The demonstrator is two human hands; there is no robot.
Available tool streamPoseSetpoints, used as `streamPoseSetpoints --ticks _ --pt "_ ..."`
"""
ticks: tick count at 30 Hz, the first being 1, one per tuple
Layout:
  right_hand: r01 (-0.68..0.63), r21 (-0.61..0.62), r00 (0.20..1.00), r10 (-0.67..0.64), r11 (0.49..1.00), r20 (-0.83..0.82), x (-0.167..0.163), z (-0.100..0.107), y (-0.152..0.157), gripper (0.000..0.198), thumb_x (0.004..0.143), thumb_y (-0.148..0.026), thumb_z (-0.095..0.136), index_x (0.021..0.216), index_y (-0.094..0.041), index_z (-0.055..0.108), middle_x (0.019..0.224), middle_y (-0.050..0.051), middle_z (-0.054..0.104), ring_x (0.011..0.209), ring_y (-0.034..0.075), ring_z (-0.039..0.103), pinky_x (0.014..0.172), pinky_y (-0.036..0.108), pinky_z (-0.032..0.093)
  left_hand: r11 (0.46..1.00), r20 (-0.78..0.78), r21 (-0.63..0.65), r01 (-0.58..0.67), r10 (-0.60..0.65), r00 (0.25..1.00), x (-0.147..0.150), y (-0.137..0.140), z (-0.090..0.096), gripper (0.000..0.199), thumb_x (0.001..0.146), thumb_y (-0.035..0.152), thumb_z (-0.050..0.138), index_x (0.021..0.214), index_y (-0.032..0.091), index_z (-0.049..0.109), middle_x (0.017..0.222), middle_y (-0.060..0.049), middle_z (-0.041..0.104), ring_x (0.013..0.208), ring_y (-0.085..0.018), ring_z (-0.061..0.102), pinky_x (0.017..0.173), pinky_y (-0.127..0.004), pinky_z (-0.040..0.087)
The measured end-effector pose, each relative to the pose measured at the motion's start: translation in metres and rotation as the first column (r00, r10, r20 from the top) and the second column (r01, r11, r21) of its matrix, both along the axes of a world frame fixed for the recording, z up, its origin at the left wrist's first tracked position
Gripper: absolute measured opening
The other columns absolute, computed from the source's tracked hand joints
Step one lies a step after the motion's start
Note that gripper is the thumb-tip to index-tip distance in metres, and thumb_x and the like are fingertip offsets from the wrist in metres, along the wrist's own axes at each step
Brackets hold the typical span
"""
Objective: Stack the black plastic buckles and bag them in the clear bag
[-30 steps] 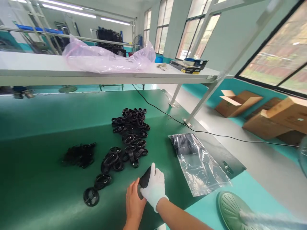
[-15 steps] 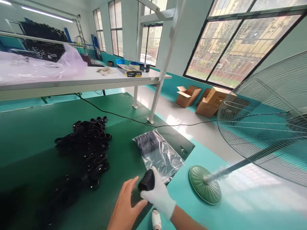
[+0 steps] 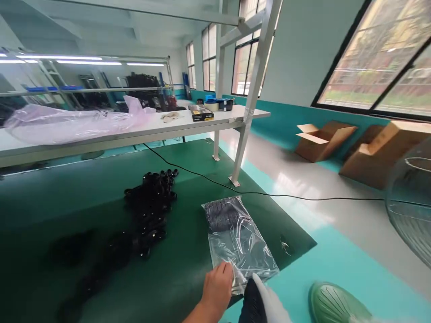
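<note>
A clear plastic bag (image 3: 244, 249) lies on the green work surface (image 3: 188, 251), with rows of thin dark pieces (image 3: 222, 215) packed in its far end. My bare left hand (image 3: 217, 287) has its fingers closed on the bag's near left edge. In a white glove, my right hand (image 3: 274, 307) grips a stack of black ribbed pieces (image 3: 251, 305) just beside the bag's near edge. The stack's lower part is cut off by the frame. Left of the bag is a heap of small black shiny round-ended parts (image 3: 151, 197), its near portion dark and blurred.
A black cable (image 3: 202, 179) crosses the green surface behind the bag. Beyond it, a white raised shelf (image 3: 168, 130) on metal legs carries pink plastic film (image 3: 81, 123) and a small box (image 3: 201, 113). Cardboard boxes (image 3: 319, 141) and a fan's green base (image 3: 336, 303) stand on the right.
My view has swung left. My left hand has gone from open beside the black stack to closed on the bag's edge. My right hand still holds the stack, now lower in view.
</note>
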State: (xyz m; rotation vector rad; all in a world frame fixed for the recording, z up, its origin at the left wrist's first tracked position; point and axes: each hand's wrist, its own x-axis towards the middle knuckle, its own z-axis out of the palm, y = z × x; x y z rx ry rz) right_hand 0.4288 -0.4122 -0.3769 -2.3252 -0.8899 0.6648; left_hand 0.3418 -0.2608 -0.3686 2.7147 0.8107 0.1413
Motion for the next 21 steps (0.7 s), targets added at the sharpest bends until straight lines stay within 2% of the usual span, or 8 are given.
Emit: streamPoseSetpoints --ticks 3,6,8,12,15,17,19,21 --pt "-0.149 0.012 0.989 0.149 0.989 -0.017 0.028 0.011 0.018 0.092 0.05 -0.023 0.058 0.136 -0.017 0.024 0.123 0.012 0.046 0.117 0.029 0.042 0.094 0.035 0.036 0.999 0.086 0.023 -0.043 0.041 0.995 0.003 -0.012 0.009 0.018 0.082 0.01 0.041 0.081 0.023 0.053 0.08 0.003 0.061 0.073 -0.013 0.06 0.059 -0.022 0.038" --pt "-0.016 -0.058 0.998 0.013 0.998 -0.057 0.054 0.016 0.031 0.091 0.052 -0.022 0.054 0.136 -0.015 0.022 0.122 0.012 0.045 0.115 0.027 0.042 0.093 0.035 0.037 0.999 0.141 0.003 -0.04 0.039 0.989 0.011 -0.023 0.01 0.017 0.082 0.01 0.041 0.082 0.023 0.052 0.078 0.003 0.061 0.068 -0.011 0.06 0.054 -0.02 0.036" --pt "0.005 -0.056 1.0 -0.004 0.998 0.01 0.065 0.015 0.034 0.091 0.052 -0.024 0.055 0.136 -0.013 0.021 0.12 0.013 0.045 0.114 0.029 0.041 0.094 0.038 0.035 0.999 0.169 0.019 -0.046 0.043 0.985 0.018 -0.025 0.008 0.015 0.083 0.012 0.041 0.08 0.022 0.051 0.071 0.003 0.06 0.061 -0.01 0.059 0.05 -0.02 0.034" --pt "-0.239 -0.04 0.962 0.242 0.97 0.126 0.067 0.01 0.03 0.097 0.048 -0.026 0.06 0.136 -0.01 0.022 0.121 0.016 0.043 0.113 0.031 0.038 0.098 0.042 0.028 0.977 0.221 0.163 -0.138 0.1 0.97 0.036 -0.015 0.013 0.018 0.086 0.017 0.039 0.071 0.021 0.05 0.063 0.004 0.057 0.053 -0.01 0.055 0.048 -0.021 0.032" --pt "-0.398 -0.036 0.907 0.399 0.917 0.131 0.062 0.01 0.031 0.101 0.046 -0.027 0.063 0.136 -0.01 0.022 0.119 0.016 0.043 0.109 0.032 0.039 0.098 0.043 0.027 0.975 0.302 0.217 -0.053 -0.015 0.953 0.043 -0.007 0.019 0.017 0.085 0.017 0.04 0.073 0.021 0.05 0.064 0.003 0.057 0.054 -0.01 0.055 0.051 -0.022 0.034" --pt "-0.44 -0.023 0.886 0.439 0.898 0.15 0.061 0.009 0.036 0.104 0.044 -0.03 0.065 0.136 -0.011 0.022 0.116 0.015 0.045 0.106 0.032 0.041 0.096 0.044 0.028 0.976 0.359 0.216 0.002 -0.081 0.93 0.044 -0.004 0.021 0.019 0.086 0.017 0.039 0.07 0.02 0.05 0.061 0.003 0.055 0.053 -0.01 0.053 0.052 -0.022 0.034" --pt "-0.373 -0.005 0.911 0.367 0.928 0.189 0.062 0.006 0.042 0.102 0.046 -0.031 0.064 0.137 -0.011 0.022 0.113 0.014 0.046 0.105 0.032 0.042 0.095 0.044 0.03 0.979 0.394 0.2 0.044 -0.121 0.911 0.043 -0.003 0.023 0.02 0.086 0.018 0.04 0.069 0.02 0.049 0.059 0.003 0.054 0.051 -0.009 0.052 0.051 -0.021 0.034" --pt "-0.162 0.015 0.959 0.154 0.987 0.239 0.063 0.001 0.047 0.097 0.052 -0.032 0.061 0.137 -0.01 0.019 0.115 0.015 0.046 0.107 0.031 0.041 0.095 0.044 0.03 0.976 0.401 0.193 0.098 -0.17 0.9 0.042 -0.004 0.025 0.021 0.086 0.018 0.039 0.068 0.02 0.049 0.058 0.003 0.053 0.051 -0.009 0.051 0.051 -0.021 0.033"
